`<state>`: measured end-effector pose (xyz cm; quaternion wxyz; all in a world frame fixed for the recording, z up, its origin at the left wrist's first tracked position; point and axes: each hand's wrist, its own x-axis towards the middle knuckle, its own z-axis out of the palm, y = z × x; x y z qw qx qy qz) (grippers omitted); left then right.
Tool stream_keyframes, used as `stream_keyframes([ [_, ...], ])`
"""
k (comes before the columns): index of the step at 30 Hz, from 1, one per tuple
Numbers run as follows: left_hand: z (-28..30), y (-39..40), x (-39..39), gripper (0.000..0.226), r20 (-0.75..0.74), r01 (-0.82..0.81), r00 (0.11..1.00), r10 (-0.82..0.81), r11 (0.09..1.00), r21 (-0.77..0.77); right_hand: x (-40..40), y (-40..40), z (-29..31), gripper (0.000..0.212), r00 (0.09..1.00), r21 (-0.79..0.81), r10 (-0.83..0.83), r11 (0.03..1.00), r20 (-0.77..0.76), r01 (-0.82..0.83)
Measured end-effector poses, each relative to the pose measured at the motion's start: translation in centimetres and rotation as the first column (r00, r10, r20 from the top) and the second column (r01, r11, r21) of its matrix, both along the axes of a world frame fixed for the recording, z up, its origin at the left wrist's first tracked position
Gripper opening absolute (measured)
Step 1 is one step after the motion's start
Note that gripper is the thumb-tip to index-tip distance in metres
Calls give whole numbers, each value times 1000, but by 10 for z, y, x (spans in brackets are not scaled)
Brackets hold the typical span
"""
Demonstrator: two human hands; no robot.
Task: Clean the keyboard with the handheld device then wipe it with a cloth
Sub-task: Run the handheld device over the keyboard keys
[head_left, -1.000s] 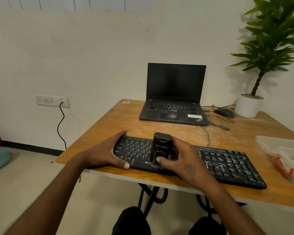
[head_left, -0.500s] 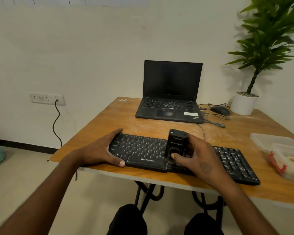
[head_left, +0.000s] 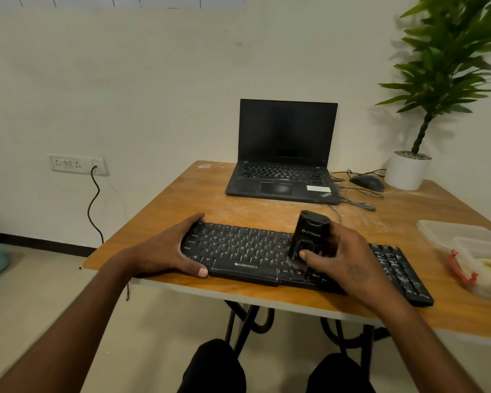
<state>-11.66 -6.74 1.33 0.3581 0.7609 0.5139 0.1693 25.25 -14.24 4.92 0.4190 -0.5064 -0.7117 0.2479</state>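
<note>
Left hand [head_left: 165, 251] grips the keyboard's [head_left: 247, 251] left edge; right hand [head_left: 343, 256] holds the handheld device [head_left: 311, 234], seemingly touching mid-keys.

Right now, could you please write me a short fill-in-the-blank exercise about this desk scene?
1. The right hand holds the small black handheld device on the black ____.
2. The left hand grips the keyboard's ____ end.
3. The open black laptop's screen is ____.
4. The white pot holds a green ____.

Missing words: keyboard; left; dark; plant
</note>
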Motion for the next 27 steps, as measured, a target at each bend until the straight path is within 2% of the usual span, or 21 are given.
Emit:
stream_keyframes([
  [9,1,-2,0,131,-9,1,1000,-2,1000,-9,-35,1,-2,50,993,53,121,991,0,-121],
  [18,1,-1,0,133,-5,2,1000,-2,1000,-4,19,-19,-1,54,995,-10,29,999,-97,-31],
  [27,1,-2,0,133,-15,2,1000,-2,1000,-14,-25,-6,-7,49,992,40,112,993,-65,-109],
])
